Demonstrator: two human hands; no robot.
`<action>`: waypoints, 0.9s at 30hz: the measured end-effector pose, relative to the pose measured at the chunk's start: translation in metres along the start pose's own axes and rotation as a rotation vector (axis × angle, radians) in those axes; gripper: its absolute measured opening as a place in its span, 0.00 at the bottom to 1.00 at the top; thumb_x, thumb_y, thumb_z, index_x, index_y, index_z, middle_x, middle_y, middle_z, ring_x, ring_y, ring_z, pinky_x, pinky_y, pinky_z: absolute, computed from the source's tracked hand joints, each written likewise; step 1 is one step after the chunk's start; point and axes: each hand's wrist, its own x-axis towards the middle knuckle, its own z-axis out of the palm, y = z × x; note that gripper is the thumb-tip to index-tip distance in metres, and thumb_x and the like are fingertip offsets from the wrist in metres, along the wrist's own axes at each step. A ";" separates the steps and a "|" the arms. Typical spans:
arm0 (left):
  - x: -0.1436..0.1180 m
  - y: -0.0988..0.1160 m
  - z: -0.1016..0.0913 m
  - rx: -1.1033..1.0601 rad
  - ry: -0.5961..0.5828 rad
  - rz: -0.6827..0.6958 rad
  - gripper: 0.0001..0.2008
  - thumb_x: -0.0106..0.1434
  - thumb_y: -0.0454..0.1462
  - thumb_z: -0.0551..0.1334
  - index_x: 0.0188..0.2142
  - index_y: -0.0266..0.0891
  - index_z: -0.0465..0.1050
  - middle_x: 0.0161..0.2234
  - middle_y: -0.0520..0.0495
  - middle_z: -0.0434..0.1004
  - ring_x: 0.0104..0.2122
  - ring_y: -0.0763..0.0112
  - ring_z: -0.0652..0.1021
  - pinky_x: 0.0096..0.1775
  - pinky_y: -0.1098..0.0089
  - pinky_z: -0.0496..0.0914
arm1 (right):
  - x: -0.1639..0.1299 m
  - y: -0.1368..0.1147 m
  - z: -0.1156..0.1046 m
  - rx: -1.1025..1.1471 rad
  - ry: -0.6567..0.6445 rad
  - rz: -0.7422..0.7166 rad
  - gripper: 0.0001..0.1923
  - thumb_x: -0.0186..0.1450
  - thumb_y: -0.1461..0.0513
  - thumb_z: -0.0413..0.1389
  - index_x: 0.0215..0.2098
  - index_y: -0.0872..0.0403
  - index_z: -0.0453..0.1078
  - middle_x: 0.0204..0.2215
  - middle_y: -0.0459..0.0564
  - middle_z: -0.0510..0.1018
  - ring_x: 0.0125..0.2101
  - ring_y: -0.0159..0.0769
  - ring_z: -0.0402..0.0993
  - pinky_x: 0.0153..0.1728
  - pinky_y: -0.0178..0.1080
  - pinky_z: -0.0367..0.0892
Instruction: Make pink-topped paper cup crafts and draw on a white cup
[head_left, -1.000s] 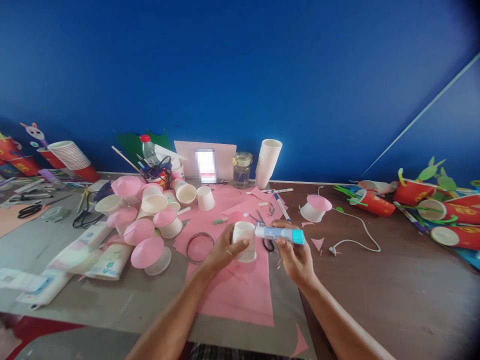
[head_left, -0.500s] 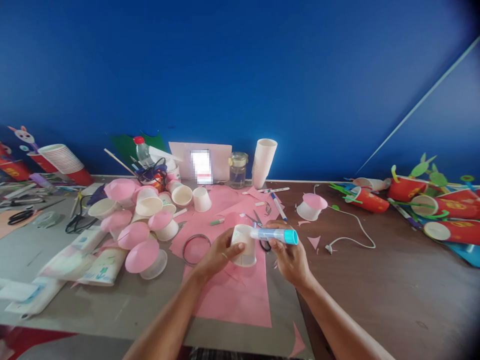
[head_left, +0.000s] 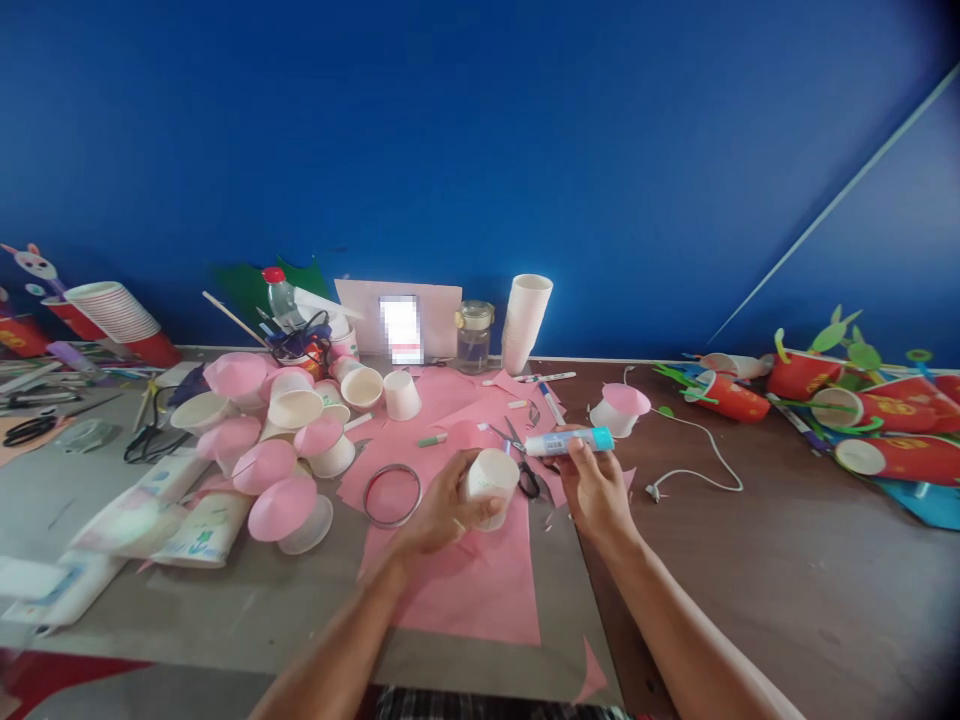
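My left hand [head_left: 448, 508] is wrapped round a white paper cup [head_left: 493, 480], held bottom up and slightly tilted above the pink paper [head_left: 472, 600]. In my right hand [head_left: 598, 488] is a glue stick [head_left: 559, 441] with a turquoise end, lying nearly level and pointing left. The glue stick is apart from the cup, a little to its upper right. Dark-handled scissors [head_left: 528, 481] lie between the two hands, partly on pink paper. A roll of tape [head_left: 391, 495] rests left of my left hand.
Several cups topped with pink paper cones [head_left: 282, 508] crowd the left side. Another coned cup [head_left: 621, 410] stands right, beside a white cable [head_left: 716, 450]. A cup stack [head_left: 526, 325], a glass jar [head_left: 475, 337] and a phone [head_left: 400, 330] stand at the back. Red cups [head_left: 892, 455] lie far right.
My right hand has drawn the glue stick away from the cup, to the right and slightly up. My left hand has tipped the cup so its base faces me more.
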 end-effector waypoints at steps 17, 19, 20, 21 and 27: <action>0.003 -0.021 0.005 1.065 0.315 0.355 0.19 0.52 0.34 0.59 0.45 0.39 0.63 0.39 0.42 0.72 0.40 0.58 0.74 0.38 0.60 0.68 | -0.032 -0.017 0.012 -0.660 -0.498 -0.739 0.12 0.63 0.65 0.54 0.45 0.52 0.67 0.35 0.53 0.76 0.37 0.42 0.75 0.37 0.45 0.72; 0.003 -0.020 0.005 1.091 0.326 0.345 0.17 0.53 0.34 0.58 0.45 0.39 0.63 0.39 0.42 0.72 0.40 0.58 0.74 0.38 0.60 0.68 | -0.033 -0.014 0.013 -0.756 -0.518 -0.841 0.15 0.62 0.65 0.55 0.48 0.52 0.66 0.36 0.54 0.76 0.38 0.43 0.75 0.37 0.47 0.72; 0.003 -0.020 0.005 1.100 0.330 0.341 0.17 0.54 0.34 0.58 0.45 0.39 0.63 0.39 0.42 0.72 0.40 0.58 0.73 0.38 0.60 0.68 | -0.034 -0.012 0.013 -0.800 -0.522 -0.874 0.16 0.62 0.66 0.55 0.49 0.52 0.65 0.37 0.55 0.76 0.38 0.44 0.75 0.38 0.47 0.72; 0.003 -0.020 0.006 1.108 0.332 0.338 0.16 0.55 0.35 0.58 0.45 0.39 0.63 0.39 0.42 0.72 0.40 0.59 0.73 0.38 0.60 0.68 | -0.034 -0.011 0.013 -0.837 -0.523 -0.897 0.17 0.63 0.66 0.55 0.50 0.52 0.65 0.38 0.55 0.76 0.39 0.44 0.75 0.39 0.47 0.72; 0.001 -0.016 0.006 1.197 0.276 0.341 0.17 0.57 0.37 0.60 0.46 0.37 0.63 0.39 0.42 0.71 0.38 0.58 0.73 0.40 0.59 0.67 | -0.032 -0.008 0.015 -0.900 -0.499 -0.922 0.17 0.64 0.66 0.55 0.51 0.52 0.63 0.38 0.55 0.76 0.39 0.43 0.76 0.38 0.46 0.73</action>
